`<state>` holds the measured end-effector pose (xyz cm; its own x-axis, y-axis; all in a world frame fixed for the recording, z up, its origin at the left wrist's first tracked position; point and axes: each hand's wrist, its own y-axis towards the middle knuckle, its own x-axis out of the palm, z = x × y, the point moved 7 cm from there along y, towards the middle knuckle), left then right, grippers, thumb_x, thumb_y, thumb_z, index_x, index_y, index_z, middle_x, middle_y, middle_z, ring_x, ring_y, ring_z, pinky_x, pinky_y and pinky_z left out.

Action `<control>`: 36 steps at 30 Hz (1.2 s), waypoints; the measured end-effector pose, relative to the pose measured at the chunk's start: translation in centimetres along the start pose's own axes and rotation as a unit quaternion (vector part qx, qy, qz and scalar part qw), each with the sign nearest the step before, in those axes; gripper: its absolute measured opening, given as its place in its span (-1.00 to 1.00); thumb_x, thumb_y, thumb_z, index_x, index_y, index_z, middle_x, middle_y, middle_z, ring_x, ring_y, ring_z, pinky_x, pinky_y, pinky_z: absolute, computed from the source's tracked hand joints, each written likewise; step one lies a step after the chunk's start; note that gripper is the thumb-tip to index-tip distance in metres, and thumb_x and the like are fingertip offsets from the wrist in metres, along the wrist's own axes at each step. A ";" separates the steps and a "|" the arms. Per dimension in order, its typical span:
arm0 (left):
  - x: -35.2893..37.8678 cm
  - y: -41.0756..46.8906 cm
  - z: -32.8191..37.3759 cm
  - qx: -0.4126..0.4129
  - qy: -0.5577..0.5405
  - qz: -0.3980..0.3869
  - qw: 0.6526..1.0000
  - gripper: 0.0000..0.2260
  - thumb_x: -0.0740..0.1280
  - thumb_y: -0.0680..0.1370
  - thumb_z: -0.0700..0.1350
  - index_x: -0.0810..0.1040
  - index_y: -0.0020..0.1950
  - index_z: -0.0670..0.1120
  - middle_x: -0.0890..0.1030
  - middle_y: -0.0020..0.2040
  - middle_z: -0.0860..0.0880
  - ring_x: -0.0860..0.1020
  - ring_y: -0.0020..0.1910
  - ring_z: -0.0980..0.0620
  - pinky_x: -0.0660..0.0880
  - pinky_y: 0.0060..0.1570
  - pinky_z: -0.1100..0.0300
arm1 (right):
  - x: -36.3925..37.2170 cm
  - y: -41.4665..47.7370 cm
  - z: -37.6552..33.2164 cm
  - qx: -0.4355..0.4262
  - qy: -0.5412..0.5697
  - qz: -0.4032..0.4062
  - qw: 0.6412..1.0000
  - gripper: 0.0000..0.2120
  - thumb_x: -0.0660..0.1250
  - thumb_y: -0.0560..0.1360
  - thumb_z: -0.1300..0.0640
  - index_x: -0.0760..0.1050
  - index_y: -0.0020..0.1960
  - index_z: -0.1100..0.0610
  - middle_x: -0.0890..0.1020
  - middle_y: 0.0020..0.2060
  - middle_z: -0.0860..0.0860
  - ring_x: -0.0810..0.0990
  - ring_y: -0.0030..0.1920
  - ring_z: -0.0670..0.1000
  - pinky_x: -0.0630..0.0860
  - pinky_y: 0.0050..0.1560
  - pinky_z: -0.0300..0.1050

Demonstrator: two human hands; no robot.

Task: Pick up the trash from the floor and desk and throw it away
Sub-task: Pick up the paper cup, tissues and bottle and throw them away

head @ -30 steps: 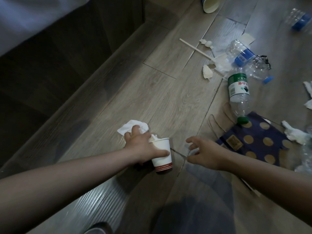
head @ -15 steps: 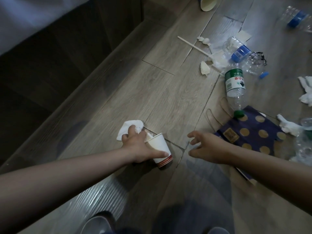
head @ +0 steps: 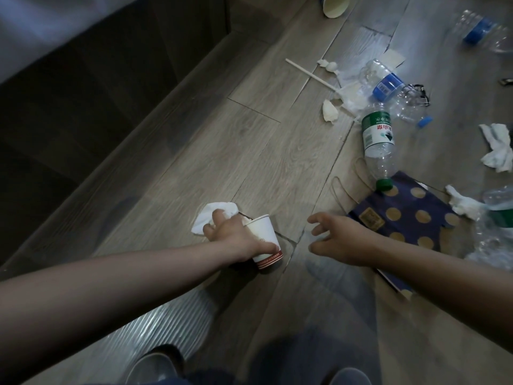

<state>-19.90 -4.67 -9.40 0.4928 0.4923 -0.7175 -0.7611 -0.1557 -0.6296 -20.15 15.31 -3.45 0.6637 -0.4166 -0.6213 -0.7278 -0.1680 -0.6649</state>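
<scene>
My left hand (head: 236, 236) grips a white paper cup (head: 265, 241) with a red band at its base, tilted over the wooden floor. Its fingers also reach onto a crumpled white tissue (head: 212, 218) lying just beyond the cup. My right hand (head: 337, 236) hovers to the right of the cup, fingers spread and loosely curled, holding nothing. Behind it lies a flat navy paper bag (head: 405, 220) with gold dots.
Litter spreads over the floor (head: 263, 151) at the upper right: a green-labelled bottle (head: 379, 140), crushed blue-labelled bottles (head: 384, 81), a white stick (head: 311, 75), tissue wads (head: 497, 145), a paper cup (head: 334, 6) at the top. Dark furniture (head: 97, 93) borders the left.
The cup has tipped from upright to tilted in my left hand. My right hand has barely moved. The view has shifted slightly, showing my shoes at the bottom.
</scene>
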 end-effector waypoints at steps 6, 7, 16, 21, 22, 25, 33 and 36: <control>0.0 0.2 0.0 -0.004 0.006 0.000 1.000 -0.25 0.47 0.00 0.42 0.36 0.02 0.06 0.15 0.12 -0.03 0.28 0.17 -0.13 0.30 0.03 0.14 | -0.3 -0.3 1.2 -0.002 0.007 0.005 1.000 -0.39 0.40 0.47 0.04 0.25 0.45 0.02 0.50 0.27 -0.01 0.55 0.17 -0.02 0.53 0.17 -0.10; -0.1 0.2 0.1 -0.002 0.009 0.001 1.000 -0.25 0.46 0.00 0.42 0.38 0.03 0.06 0.15 0.12 -0.03 0.28 0.16 -0.13 0.31 0.03 0.14 | -0.4 -0.3 1.4 -0.001 0.008 0.003 1.000 -0.39 0.40 0.47 0.04 0.25 0.45 0.02 0.50 0.27 -0.01 0.55 0.17 -0.03 0.53 0.17 -0.10; -0.2 -0.9 0.7 0.070 -0.051 0.021 0.996 -0.36 0.53 0.03 0.32 0.32 -0.06 0.14 0.17 0.21 0.04 0.27 0.22 -0.01 0.29 -0.02 0.23 | -0.4 -0.8 2.8 -0.005 0.021 -0.005 1.000 -0.40 0.38 0.47 0.03 0.25 0.45 0.01 0.49 0.27 -0.03 0.52 0.20 -0.04 0.51 0.21 -0.08; -0.4 -0.7 0.8 0.083 -0.049 0.005 0.995 -0.29 0.55 0.07 0.30 0.44 0.12 0.12 0.27 0.29 0.01 0.37 0.26 -0.04 0.41 0.23 0.12 | -0.5 -0.8 3.6 -0.001 0.019 0.000 1.000 -0.40 0.39 0.47 0.03 0.24 0.45 0.01 0.50 0.26 -0.03 0.52 0.19 -0.04 0.52 0.20 -0.11; -0.4 -0.7 0.9 0.086 -0.046 0.002 0.995 -0.28 0.55 0.07 0.30 0.43 0.14 0.12 0.28 0.30 0.01 0.38 0.24 -0.04 0.42 0.21 0.12 | -0.6 -0.9 3.8 0.000 0.017 0.004 1.000 -0.40 0.39 0.47 0.03 0.25 0.45 0.01 0.50 0.26 -0.03 0.52 0.19 -0.04 0.52 0.19 -0.11; -0.4 -0.8 1.2 0.094 -0.035 -0.003 0.995 -0.28 0.55 0.08 0.29 0.44 0.15 0.10 0.34 0.27 -0.01 0.42 0.20 -0.05 0.44 0.14 0.15 | -0.7 -1.0 4.3 0.001 0.014 0.009 1.000 -0.40 0.39 0.46 0.04 0.26 0.44 0.02 0.51 0.24 -0.01 0.51 0.19 -0.03 0.51 0.21 -0.10; -0.5 -1.3 1.4 0.075 -0.038 -0.004 0.996 -0.28 0.57 0.09 0.26 0.46 0.13 0.01 0.40 0.22 -0.06 0.45 0.18 -0.09 0.49 0.12 0.09 | -1.3 -1.6 5.7 0.011 0.015 0.017 1.000 -0.38 0.38 0.47 0.06 0.24 0.46 0.04 0.50 0.26 0.02 0.52 0.19 -0.03 0.49 0.17 -0.20; -0.5 -1.5 1.4 0.073 -0.057 -0.011 0.996 -0.29 0.59 0.12 0.21 0.47 0.17 -0.01 0.41 0.23 -0.08 0.46 0.18 -0.11 0.52 0.12 0.01 | -1.5 -1.8 5.9 0.015 0.023 0.024 0.999 -0.38 0.38 0.47 0.07 0.23 0.47 0.04 0.50 0.27 0.03 0.52 0.18 -0.02 0.49 0.13 -0.22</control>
<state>-19.55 -3.48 -7.69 0.4647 0.5902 -0.6602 -0.8080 -0.0225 -0.5888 -18.85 21.49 -3.80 0.6193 -0.4645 -0.6330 -0.7525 -0.1212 -0.6473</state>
